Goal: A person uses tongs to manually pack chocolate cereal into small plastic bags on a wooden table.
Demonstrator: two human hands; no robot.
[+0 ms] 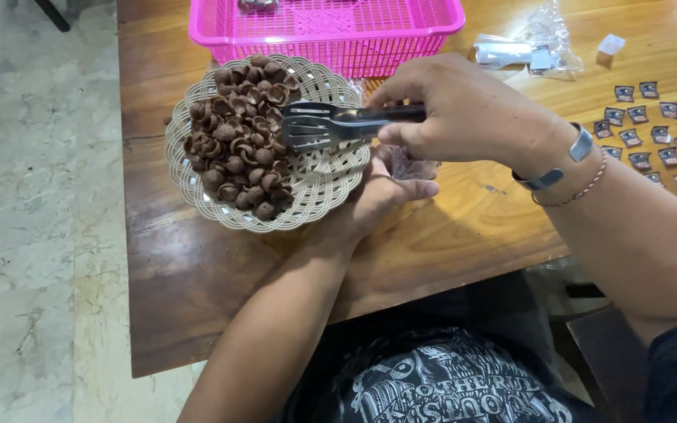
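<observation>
Tongs point(331, 125) of grey metal, with slotted spatula-shaped ends, are gripped by the right hand point(464, 110), whose fingers are curled around the handles from above. The two ends are seen slightly apart, held level over the right part of a cream woven basket point(319, 192), just beside a heap of small brown cup-shaped pieces point(240, 133); nothing is seen caught between them. A metal bangle and a thin beaded bracelet point(570, 168) are worn on the right wrist.

The left hand point(385, 196) is placed below the right hand, at the basket's right rim. Its fingers are bent around a small crumpled piece of clear plastic point(413, 164), which is pinched against the palm; how much of the plastic is held cannot be told, since it is partly hidden by the right hand.

The basket is set on a brown wooden worktop point(213, 274), and the brown pieces are piled mostly on its left half. Behind it, touching or nearly touching its far rim, a pink plastic crate point(331, 31) is seen. Further right, clear plastic wrapping point(526, 47) with a silvery object inside is lying on the worktop. At the far right, many small dark stickers point(660, 133) are laid out in rows. A pale stone floor point(33, 196) is shown to the left.
</observation>
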